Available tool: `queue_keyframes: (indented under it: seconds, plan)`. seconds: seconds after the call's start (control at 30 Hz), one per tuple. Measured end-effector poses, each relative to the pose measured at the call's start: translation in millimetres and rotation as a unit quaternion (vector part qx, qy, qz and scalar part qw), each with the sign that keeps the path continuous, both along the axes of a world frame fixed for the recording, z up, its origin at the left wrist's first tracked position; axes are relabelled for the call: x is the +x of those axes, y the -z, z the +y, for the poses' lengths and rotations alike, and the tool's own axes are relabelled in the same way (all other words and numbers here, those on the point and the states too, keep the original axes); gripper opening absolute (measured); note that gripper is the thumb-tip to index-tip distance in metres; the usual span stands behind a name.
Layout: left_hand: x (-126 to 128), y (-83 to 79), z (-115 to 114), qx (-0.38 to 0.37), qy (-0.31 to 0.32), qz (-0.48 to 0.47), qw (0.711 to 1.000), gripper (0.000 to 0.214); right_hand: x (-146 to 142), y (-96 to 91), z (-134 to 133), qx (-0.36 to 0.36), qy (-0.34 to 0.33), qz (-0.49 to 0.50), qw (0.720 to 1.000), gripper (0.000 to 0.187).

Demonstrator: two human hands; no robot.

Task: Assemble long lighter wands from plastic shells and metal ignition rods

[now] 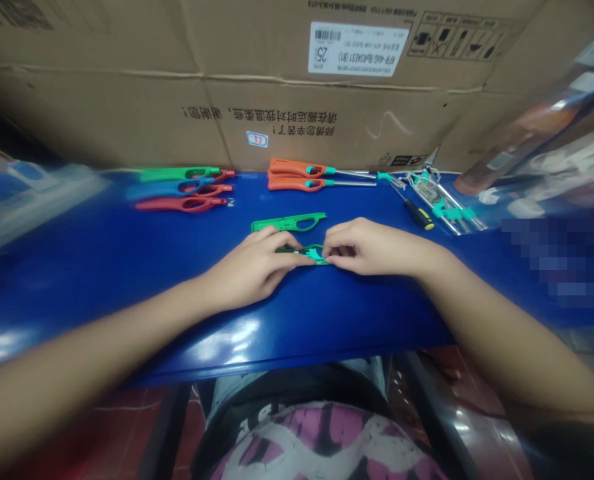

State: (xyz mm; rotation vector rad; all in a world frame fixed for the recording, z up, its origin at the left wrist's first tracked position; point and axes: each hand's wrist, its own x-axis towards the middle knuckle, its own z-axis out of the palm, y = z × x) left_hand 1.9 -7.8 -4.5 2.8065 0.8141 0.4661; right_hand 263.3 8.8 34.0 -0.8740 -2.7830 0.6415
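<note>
Low over the table, my left hand [261, 265] is closed on a green lighter casing half [321, 263], its thumb and fingers along the left part. A teal trigger [315, 253] sits in that casing. From the other side my right hand [361, 247] pinches at the casing's right end, beside the trigger; its fingertips partly hide what they grip. Just behind my hands lies a second green casing half [291, 222] with an oval opening.
Several coloured lighter bodies [181, 189] lie at the back left. Two orange lighters [297, 175] with metal tubes lie behind my hands. Right of them are a screwdriver [419, 215] and a bag of metal tubes with teal parts [449, 207]. A cardboard box [141, 100] bounds the blue table [177, 233].
</note>
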Motion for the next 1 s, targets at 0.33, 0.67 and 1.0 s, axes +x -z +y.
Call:
queue_keyframes:
  seconds: [0.33, 0.67, 1.0]
  plan:
    - [0.0, -0.1, 0.3, -0.006, -0.001, -0.008, 1.0, 0.042, 0.8, 0.3, 1.1, -0.001, 0.001, -0.002, 1.0, 0.017]
    - [-0.6, 2.2, 1.2, 0.006, 0.003, -0.002, 1.0, 0.043, -0.2, 0.1, -1.6, 0.009, -0.002, -0.004, 1.0, 0.016]
    - [0.2, 3.0, 0.3, -0.015, -0.01, -0.028, 0.999, 0.032, 2.3, 14.7, 10.9, 0.126, 0.082, 0.062, 0.987, 0.028]
